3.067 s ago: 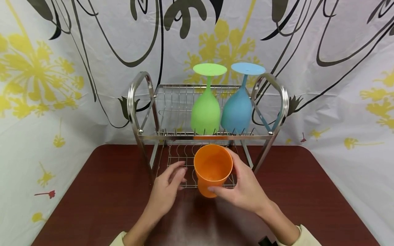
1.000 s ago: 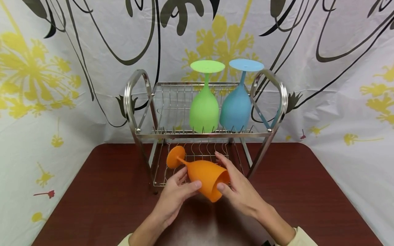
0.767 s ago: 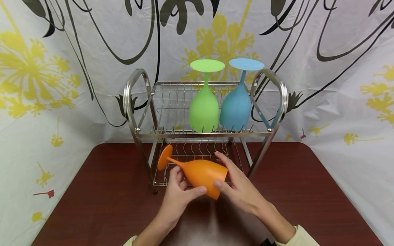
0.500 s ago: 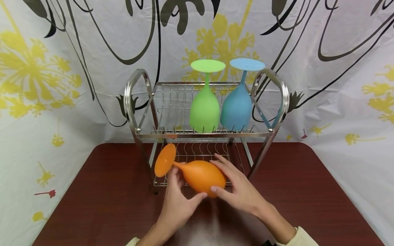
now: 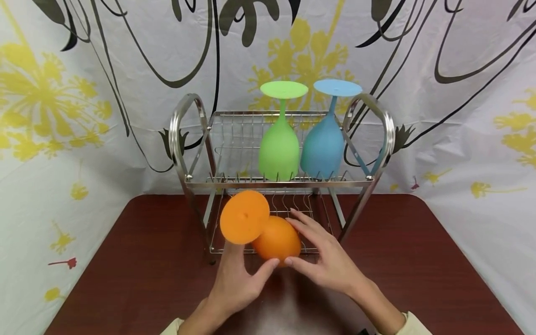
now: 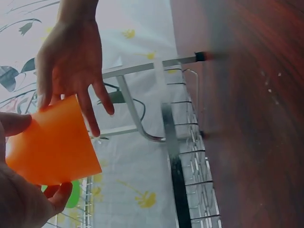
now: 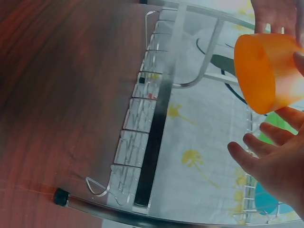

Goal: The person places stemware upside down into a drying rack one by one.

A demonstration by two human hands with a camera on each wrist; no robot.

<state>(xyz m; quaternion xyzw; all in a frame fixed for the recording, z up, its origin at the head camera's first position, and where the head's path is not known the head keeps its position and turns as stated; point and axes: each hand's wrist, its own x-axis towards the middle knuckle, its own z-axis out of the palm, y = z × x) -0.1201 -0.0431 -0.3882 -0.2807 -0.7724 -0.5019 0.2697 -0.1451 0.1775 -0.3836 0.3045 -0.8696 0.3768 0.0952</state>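
Note:
In the head view an orange goblet is upside down and tilted, its round foot [image 5: 244, 217] facing the camera and its bowl [image 5: 278, 239] beyond. My left hand [image 5: 238, 284] holds it; the left wrist view shows thumb and fingers either side of the bowl [image 6: 57, 147]. My right hand [image 5: 324, 253] is at the bowl's right side, thumb tip right at its lower edge, fingers extended. In the right wrist view the goblet's open rim [image 7: 256, 73] points toward the table side, with my right fingers [image 7: 259, 147] spread next to it.
A two-tier metal dish rack [image 5: 276, 184] stands behind my hands. On its upper tier, a green goblet [image 5: 279, 153] and a blue goblet [image 5: 322, 153] sit upside down at centre and right. The dark red table [image 5: 402, 260] extends around the rack; a patterned cloth [image 5: 125, 116] hangs behind.
The orange goblet has turned from mouth-up in my right hand, through lying sideways, to mouth-down. My left hand has taken hold of it, and its foot has swung toward the camera.

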